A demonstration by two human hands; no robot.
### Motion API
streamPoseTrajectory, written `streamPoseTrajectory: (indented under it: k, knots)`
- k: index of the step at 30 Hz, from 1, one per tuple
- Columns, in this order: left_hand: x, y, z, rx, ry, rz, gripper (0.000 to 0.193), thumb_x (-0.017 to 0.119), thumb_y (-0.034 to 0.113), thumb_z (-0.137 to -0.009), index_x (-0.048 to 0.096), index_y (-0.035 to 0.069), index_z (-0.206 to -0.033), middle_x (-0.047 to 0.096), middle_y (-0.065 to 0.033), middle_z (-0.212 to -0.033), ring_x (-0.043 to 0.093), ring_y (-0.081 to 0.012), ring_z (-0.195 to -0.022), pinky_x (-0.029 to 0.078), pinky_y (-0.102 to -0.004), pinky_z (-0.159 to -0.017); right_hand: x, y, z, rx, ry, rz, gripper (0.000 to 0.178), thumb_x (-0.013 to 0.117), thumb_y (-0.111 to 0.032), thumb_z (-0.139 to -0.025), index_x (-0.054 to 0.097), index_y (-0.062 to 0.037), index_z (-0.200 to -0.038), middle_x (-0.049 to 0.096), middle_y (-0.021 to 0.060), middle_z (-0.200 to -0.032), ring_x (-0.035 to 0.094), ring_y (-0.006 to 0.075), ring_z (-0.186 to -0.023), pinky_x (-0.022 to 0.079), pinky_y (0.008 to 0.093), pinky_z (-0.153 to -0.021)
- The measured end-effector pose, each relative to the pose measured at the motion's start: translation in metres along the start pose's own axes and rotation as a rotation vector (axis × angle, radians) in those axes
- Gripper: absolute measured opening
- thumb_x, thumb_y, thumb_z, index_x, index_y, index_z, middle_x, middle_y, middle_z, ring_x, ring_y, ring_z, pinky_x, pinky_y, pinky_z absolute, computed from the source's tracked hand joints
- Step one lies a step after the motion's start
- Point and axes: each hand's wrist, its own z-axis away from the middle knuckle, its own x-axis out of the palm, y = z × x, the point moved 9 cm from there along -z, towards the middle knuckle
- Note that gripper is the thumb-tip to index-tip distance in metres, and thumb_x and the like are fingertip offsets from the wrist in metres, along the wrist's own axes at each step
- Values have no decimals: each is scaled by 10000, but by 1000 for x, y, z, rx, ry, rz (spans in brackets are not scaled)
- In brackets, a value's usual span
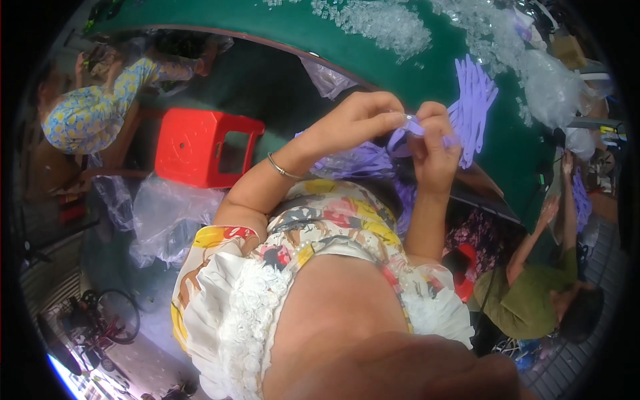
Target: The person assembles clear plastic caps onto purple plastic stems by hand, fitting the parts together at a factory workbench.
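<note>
Left hand: thumb and fingertips closed together on one end of a purple strap, a thin bracelet on the wrist.
Right hand: fingers curled in and pinching the same strap, just beside the left fingertips.
Strap: between the two hands, near the table's edge, bent in a loop; a small pale shiny spot shows at the left thumb, too small to tell what it is.
Lap: more purple strips lie just below the hands, with some clear plastic among them.
Table: green top, dark edge, running across in front of the person.
Bundle: long purple strips laid side by side on the table, just beyond the right hand.
Clear pieces: a loose heap of small plastic bits at the far side, with more spread to its right.
Bag: clear plastic, on the right part of the table.
Stool: red plastic, left of the person, clear plastic sheeting near it.
Others: a person in patterned clothes at far left; one in an olive shirt at right, arms reaching toward the table.
</note>
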Motion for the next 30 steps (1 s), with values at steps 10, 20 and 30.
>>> streamPoseTrajectory:
  k: [10,20,30]
  knots:
    - [0,11,4,12,2,100,179,495,144,-896,526,29,-1031,566,-18,-803,516,-52,-723,406,-186,-615,-4,18,-1,119,76,-70,274,512,-254,-905,576,6,-847,510,79,-952,363,51,-505,286,172,-456]
    - [13,-4,9,-144,-80,673,193,534,218,-873,487,32,-897,537,-37,-749,479,-83,-627,363,-196,-538,5,19,1,110,-57,220,181,633,-42,-799,552,30,-943,501,48,-929,526,88,-759,415,181,-619]
    - [9,-10,6,-86,-8,592,216,617,159,-814,483,19,-909,520,-30,-744,473,-89,-600,369,-202,-519,20,-1,-6,-139,-144,635,148,605,-70,-819,569,13,-936,501,69,-933,538,139,-808,427,239,-633]
